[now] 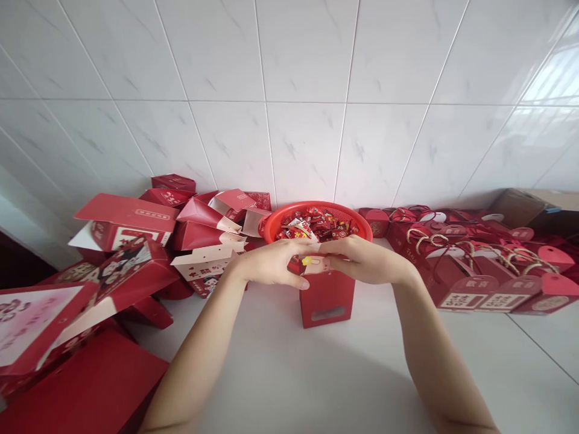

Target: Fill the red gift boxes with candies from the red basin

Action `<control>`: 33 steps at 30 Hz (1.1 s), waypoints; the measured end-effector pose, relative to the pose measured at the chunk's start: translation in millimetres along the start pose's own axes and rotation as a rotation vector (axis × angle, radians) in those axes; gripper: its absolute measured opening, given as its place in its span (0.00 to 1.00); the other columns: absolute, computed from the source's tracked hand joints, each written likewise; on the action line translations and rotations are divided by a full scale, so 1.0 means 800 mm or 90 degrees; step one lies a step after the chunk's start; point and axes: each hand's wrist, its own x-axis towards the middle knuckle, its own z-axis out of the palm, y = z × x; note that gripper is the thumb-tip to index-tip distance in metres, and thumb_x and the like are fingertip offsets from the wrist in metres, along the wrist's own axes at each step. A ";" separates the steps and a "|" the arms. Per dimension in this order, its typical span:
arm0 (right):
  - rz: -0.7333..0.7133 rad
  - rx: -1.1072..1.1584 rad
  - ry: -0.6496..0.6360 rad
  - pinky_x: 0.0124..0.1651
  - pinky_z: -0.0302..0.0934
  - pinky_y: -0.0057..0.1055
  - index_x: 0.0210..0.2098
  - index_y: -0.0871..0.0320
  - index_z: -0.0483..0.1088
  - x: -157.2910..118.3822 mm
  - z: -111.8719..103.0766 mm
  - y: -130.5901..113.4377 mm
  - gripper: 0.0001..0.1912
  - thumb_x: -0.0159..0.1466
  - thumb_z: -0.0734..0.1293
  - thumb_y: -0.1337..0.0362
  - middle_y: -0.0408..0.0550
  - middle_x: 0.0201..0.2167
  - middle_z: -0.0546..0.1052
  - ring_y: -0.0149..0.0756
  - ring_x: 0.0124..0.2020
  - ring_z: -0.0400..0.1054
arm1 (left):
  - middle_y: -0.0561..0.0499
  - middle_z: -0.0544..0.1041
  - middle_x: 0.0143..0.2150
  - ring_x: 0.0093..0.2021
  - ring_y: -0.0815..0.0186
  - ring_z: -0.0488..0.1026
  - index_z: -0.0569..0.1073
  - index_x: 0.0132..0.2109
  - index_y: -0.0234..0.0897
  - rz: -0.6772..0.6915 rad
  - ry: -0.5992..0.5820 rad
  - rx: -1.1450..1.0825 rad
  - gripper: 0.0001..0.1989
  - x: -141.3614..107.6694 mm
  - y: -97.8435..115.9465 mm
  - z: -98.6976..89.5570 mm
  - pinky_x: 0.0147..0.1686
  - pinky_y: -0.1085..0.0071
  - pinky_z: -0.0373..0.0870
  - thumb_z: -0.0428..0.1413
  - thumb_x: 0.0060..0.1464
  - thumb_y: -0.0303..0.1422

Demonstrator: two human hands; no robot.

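A red gift box stands upright in the middle of the table, an oval cut-out low on its front. Both of my hands meet over its top. My left hand curves round the upper left side, its thumb pointing right near the pale flap. From the right, my right hand has its fingers bent over the top edge. Something with a small yellow flower shows at the opening between them. What the fingertips grip is partly hidden. Just behind the box sits a red plastic basket filled with red-wrapped items.
Open red boxes lie piled on the left, some reaching the near left corner. Rows of closed red boxes with rope handles stand on the right. A brown cardboard box is at the back right, against the white tiled wall.
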 end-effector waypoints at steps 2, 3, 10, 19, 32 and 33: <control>0.004 -0.019 -0.013 0.38 0.61 0.31 0.47 0.53 0.78 0.004 0.006 -0.001 0.14 0.71 0.61 0.61 0.46 0.33 0.79 0.36 0.32 0.70 | 0.50 0.61 0.73 0.69 0.50 0.62 0.69 0.66 0.50 0.000 -0.007 -0.008 0.35 0.001 0.000 0.000 0.63 0.60 0.62 0.66 0.50 0.36; 0.002 -0.025 -0.019 0.40 0.61 0.31 0.46 0.53 0.78 0.005 0.009 -0.002 0.13 0.71 0.62 0.61 0.46 0.34 0.79 0.37 0.34 0.71 | 0.49 0.61 0.73 0.69 0.51 0.63 0.69 0.66 0.50 0.003 -0.012 -0.013 0.35 0.001 0.000 0.000 0.63 0.60 0.63 0.66 0.50 0.36; 0.023 -0.079 -0.047 0.34 0.57 0.32 0.49 0.55 0.75 0.008 0.021 -0.010 0.15 0.71 0.58 0.66 0.47 0.36 0.78 0.35 0.30 0.68 | 0.51 0.67 0.70 0.66 0.52 0.66 0.72 0.63 0.51 0.033 -0.021 -0.027 0.31 0.001 0.003 0.000 0.60 0.62 0.66 0.63 0.51 0.33; 0.141 0.000 -0.202 0.24 0.45 0.33 0.21 0.56 0.60 0.015 0.026 -0.014 0.28 0.72 0.58 0.46 0.41 0.18 0.58 0.30 0.20 0.52 | 0.50 0.63 0.72 0.70 0.49 0.61 0.71 0.65 0.53 0.020 -0.027 0.011 0.35 0.000 -0.001 0.002 0.63 0.59 0.64 0.64 0.49 0.31; 0.167 0.003 -0.350 0.27 0.56 0.31 0.17 0.55 0.66 0.049 0.017 -0.004 0.36 0.54 0.65 0.27 0.43 0.19 0.66 0.33 0.23 0.63 | 0.51 0.74 0.62 0.61 0.53 0.72 0.76 0.59 0.45 0.050 -0.007 0.012 0.30 -0.002 0.021 0.003 0.53 0.67 0.71 0.58 0.48 0.24; 0.154 -0.007 -0.325 0.29 0.60 0.31 0.20 0.55 0.71 0.054 0.015 -0.003 0.35 0.53 0.66 0.27 0.45 0.22 0.70 0.36 0.28 0.68 | 0.50 0.73 0.62 0.62 0.52 0.71 0.75 0.60 0.45 0.047 -0.016 0.009 0.31 -0.002 0.022 0.003 0.53 0.67 0.71 0.57 0.47 0.23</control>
